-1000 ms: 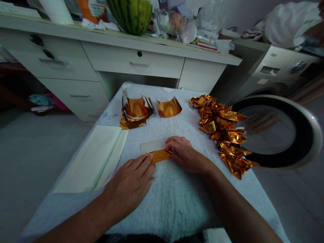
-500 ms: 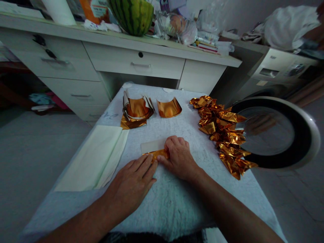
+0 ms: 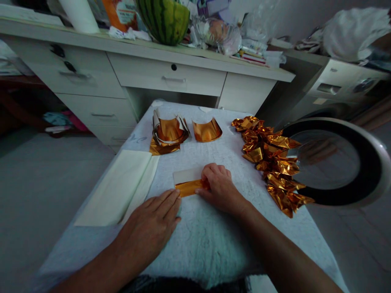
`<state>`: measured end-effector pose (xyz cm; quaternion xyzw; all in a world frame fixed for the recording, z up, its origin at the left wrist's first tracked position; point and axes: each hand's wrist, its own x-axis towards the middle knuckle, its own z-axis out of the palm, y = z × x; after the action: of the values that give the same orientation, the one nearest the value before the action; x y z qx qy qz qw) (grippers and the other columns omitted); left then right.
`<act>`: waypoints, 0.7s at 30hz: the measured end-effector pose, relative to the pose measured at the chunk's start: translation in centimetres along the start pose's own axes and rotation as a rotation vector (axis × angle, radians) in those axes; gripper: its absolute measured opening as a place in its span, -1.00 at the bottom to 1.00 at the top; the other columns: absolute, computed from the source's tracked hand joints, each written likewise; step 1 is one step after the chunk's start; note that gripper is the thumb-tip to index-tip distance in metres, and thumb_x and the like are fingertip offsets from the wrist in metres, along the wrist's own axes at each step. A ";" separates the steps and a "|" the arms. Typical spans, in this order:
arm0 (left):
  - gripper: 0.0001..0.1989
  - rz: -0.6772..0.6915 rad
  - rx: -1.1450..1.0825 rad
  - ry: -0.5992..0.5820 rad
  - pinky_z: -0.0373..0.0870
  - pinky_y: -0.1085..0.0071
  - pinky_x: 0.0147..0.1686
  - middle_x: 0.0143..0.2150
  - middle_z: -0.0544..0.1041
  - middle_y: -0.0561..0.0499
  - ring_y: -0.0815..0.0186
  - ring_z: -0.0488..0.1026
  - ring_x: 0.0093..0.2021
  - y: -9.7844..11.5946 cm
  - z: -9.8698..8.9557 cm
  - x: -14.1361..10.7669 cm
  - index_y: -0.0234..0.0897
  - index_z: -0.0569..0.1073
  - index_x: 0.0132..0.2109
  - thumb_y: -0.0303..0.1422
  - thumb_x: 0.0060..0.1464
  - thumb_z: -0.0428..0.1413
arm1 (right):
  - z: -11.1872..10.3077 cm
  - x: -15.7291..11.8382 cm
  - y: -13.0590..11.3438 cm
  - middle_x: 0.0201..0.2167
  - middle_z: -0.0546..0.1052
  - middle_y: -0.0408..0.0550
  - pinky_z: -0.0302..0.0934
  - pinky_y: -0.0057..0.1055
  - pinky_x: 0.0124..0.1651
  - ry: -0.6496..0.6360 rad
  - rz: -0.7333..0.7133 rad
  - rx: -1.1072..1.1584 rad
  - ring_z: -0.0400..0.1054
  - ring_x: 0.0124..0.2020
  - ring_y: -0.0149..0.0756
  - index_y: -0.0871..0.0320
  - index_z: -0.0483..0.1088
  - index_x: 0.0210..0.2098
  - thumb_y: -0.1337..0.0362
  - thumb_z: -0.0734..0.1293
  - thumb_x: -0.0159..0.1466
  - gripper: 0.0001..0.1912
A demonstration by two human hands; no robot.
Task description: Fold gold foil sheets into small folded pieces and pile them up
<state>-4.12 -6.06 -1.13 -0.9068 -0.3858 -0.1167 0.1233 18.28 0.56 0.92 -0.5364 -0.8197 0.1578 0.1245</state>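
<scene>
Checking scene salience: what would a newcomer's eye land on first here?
Probably the heap of crinkled, shiny orange-gold foil pieces along the table's right side. Next, the big striped watermelon on the counter behind, and the washing machine's round door, hanging open beyond the foil heap.

Dim, cool room light — edges stretched, corners darkened.

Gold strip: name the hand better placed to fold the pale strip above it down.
Right, I'd judge. The right hand has curled fingers beside the pale strip and its thumb at the gold strip. The left hand lies flatter, fingertips at the gold strip's left end, likelier for steadying.
</scene>
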 end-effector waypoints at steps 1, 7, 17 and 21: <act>-0.60 -0.002 -0.005 -0.007 0.54 0.13 -0.09 0.03 0.58 -0.29 0.05 0.55 0.00 0.0 0.0 0.1 -0.45 0.52 0.00 -0.39 0.33 -0.18 | -0.1 0.0 0.5 -0.12 0.40 -0.05 0.11 -0.19 -0.05 -0.018 -0.022 0.037 0.21 -0.10 -0.13 0.11 0.32 -0.25 0.15 0.41 0.21 -0.76; -0.70 -0.014 -0.071 -0.064 0.49 0.08 -0.03 0.02 0.58 -0.27 0.03 0.53 0.00 -0.3 -0.7 1.0 -0.43 0.53 -0.02 -0.41 0.25 -0.04 | -0.9 0.1 3.0 0.02 0.35 -0.05 0.06 -0.18 0.09 -0.078 -0.140 0.182 0.20 0.00 -0.17 0.07 0.38 -0.13 0.36 0.42 0.19 -0.74; -0.83 -0.145 -0.122 -0.352 0.40 0.10 -0.22 -0.23 0.57 -0.07 0.06 0.51 -0.21 -0.6 -2.1 6.0 -0.27 0.52 -0.08 -0.38 0.20 0.12 | -1.8 0.1 3.7 -0.04 0.36 0.01 0.10 -0.20 0.04 -0.068 -0.124 0.175 0.19 -0.02 -0.16 0.12 0.32 -0.08 0.41 0.42 0.16 -0.64; -0.88 -0.132 -0.150 -0.350 0.36 0.10 -0.18 -0.22 0.54 -0.06 0.05 0.47 -0.16 -0.6 -1.6 6.8 -0.26 0.53 -0.17 -0.36 0.18 0.14 | -1.9 -0.1 3.3 -0.14 0.37 -0.03 0.11 -0.26 -0.03 0.013 -0.158 0.186 0.19 -0.11 -0.20 0.13 0.28 -0.21 0.39 0.41 0.15 -0.73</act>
<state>-0.18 -1.56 2.54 -0.8927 -0.4500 0.0065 -0.0212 21.76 1.90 1.36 -0.4574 -0.8404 0.2191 0.1911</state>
